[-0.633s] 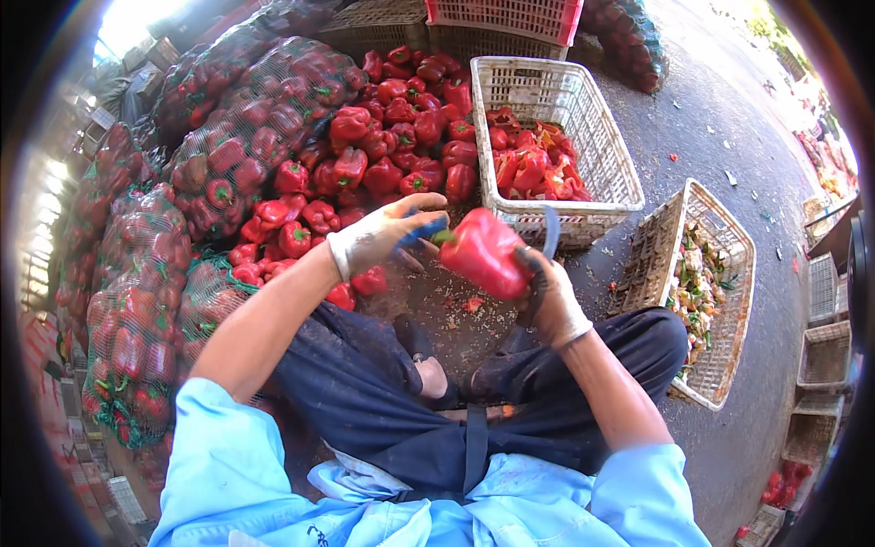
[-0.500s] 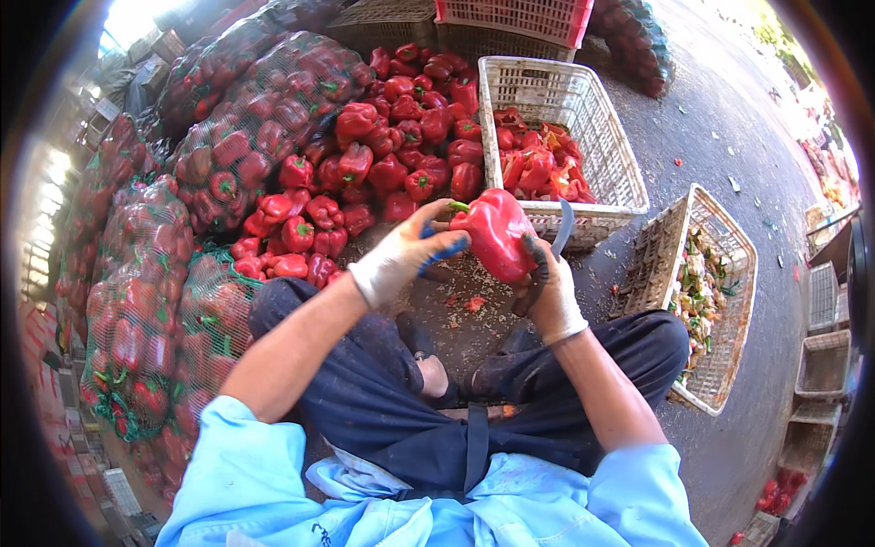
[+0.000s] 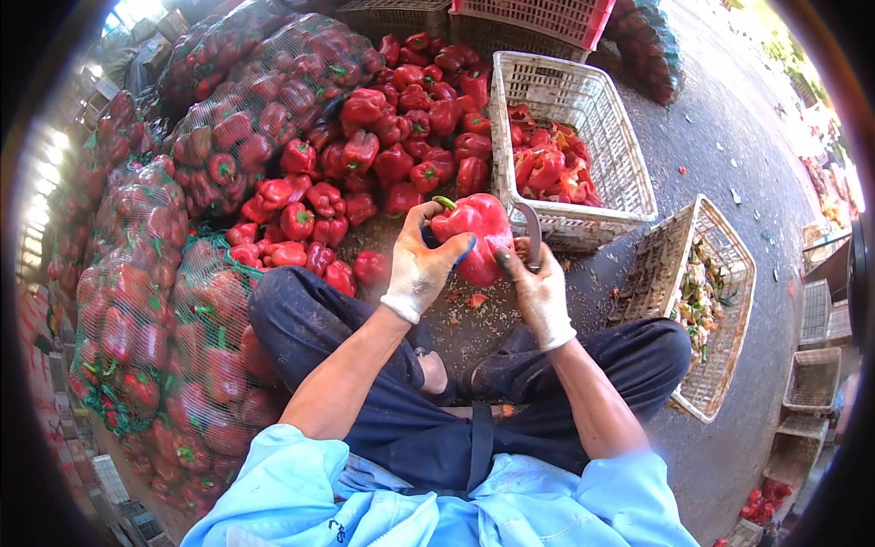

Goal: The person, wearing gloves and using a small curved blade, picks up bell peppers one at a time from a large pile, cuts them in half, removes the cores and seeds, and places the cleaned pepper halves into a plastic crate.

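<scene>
A large red bell pepper [image 3: 480, 228] with a green stem is held up in front of me, over the ground beyond my crossed legs. My left hand [image 3: 419, 266], in a stained white and blue work glove, is closed around its left side, thumb across the front. My right hand [image 3: 540, 290], gloved too with darkened fingertips, grips a small curved knife [image 3: 532, 226]. The blade stands up close beside the pepper's right side, its tip hooking left. The knife's handle is mostly hidden in my fingers.
A heap of whole red peppers [image 3: 401, 128] lies ahead, with full mesh sacks [image 3: 264, 109] to the left. A white crate [image 3: 629, 173] of cut red pepper pieces stands ahead right. Another crate [image 3: 729, 365], holding pale and green scraps, sits tilted at my right knee.
My left hand has gone from fingers partly apart near the stem to a closed grip on the pepper. The pepper has shifted left, and my right hand has lowered with the knife.
</scene>
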A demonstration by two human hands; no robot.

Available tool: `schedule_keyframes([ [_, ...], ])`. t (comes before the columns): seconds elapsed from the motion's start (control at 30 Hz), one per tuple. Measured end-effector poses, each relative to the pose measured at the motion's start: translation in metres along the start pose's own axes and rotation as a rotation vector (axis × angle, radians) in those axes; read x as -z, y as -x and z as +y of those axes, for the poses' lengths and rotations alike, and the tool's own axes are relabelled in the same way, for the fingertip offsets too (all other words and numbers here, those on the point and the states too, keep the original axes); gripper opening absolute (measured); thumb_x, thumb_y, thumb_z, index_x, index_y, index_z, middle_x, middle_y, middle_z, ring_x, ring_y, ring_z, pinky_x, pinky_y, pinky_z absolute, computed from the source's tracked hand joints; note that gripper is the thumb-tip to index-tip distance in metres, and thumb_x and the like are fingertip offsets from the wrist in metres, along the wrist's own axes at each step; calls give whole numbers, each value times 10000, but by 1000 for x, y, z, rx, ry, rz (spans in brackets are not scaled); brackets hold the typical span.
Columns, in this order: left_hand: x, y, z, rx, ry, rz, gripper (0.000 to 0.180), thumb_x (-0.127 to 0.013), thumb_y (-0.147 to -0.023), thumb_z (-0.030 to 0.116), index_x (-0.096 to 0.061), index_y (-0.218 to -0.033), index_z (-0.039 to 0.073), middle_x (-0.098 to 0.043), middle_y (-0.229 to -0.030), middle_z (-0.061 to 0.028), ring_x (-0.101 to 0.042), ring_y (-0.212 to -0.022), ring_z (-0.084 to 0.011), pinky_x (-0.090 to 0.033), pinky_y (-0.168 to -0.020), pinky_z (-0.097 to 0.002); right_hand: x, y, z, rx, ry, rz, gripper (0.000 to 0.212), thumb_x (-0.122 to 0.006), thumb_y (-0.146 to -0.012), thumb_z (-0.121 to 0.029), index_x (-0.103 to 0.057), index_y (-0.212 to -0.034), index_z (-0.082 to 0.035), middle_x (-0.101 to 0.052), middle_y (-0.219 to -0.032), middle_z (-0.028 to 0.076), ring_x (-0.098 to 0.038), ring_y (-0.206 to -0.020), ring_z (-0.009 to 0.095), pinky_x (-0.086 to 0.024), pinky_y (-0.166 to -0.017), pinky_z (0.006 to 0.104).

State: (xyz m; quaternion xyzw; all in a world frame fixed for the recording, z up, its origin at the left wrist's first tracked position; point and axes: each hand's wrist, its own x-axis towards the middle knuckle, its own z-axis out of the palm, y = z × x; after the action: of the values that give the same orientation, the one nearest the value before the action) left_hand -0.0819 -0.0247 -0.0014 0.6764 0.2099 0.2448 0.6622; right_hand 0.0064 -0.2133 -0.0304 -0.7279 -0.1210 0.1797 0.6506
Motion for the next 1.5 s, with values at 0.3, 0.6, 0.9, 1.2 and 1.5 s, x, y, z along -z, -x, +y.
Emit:
schedule_keyframes([
  [0.3,-3,8,9,-216,-384,86,552,-860,-819,195,-639,-1293,16,-768,-1130,-183,-770,-1049,-296,-590,-958,-400,-14,4,-28,343,582,-68,707,-624,-965,-11,-406,-1638,-29,-744,-1145,313,-760,-1019,446,-589,-908,472],
  [0.6,11,-20,-14,-134,77,338,397,-848,-897,134,-682,-1230,-5,-733,-1080,-45,-665,-965,-131,-557,-914,-301,-19,36,61,227,789,-218,607,-676,-910,-40,-530,-1499,-54,-733,-942,316,-734,-880,498,-586,-781,558],
  [0.9,25,-11,4,-97,-140,145,430,-858,-888,186,-692,-1234,-9,-743,-1043,-70,-667,-953,-123,-564,-904,-310,6,-9,-41,177,180,-151,503,-787,-1032,-299,-669,-1407,14,-738,-1127,54,-646,-1044,112,-519,-983,301],
  [1.2,21,5,17,151,279,-165,453,-797,-944,169,-659,-1329,-26,-742,-1154,-67,-675,-1063,-123,-543,-997,-301,10,-24,-54,-153,-308,-481,499,-838,-974,-233,-683,-1370,28,-767,-1238,96,-743,-1089,161,-592,-1020,344],
  [1.5,13,17,36,167,511,-249,545,-751,-910,90,-589,-1419,-17,-702,-1265,-74,-668,-1169,-159,-519,-1085,-341,23,-24,-35,-299,-830,-445,572,-767,-1017,-307,-596,-1457,16,-718,-1355,172,-723,-1210,276,-570,-1091,425],
])
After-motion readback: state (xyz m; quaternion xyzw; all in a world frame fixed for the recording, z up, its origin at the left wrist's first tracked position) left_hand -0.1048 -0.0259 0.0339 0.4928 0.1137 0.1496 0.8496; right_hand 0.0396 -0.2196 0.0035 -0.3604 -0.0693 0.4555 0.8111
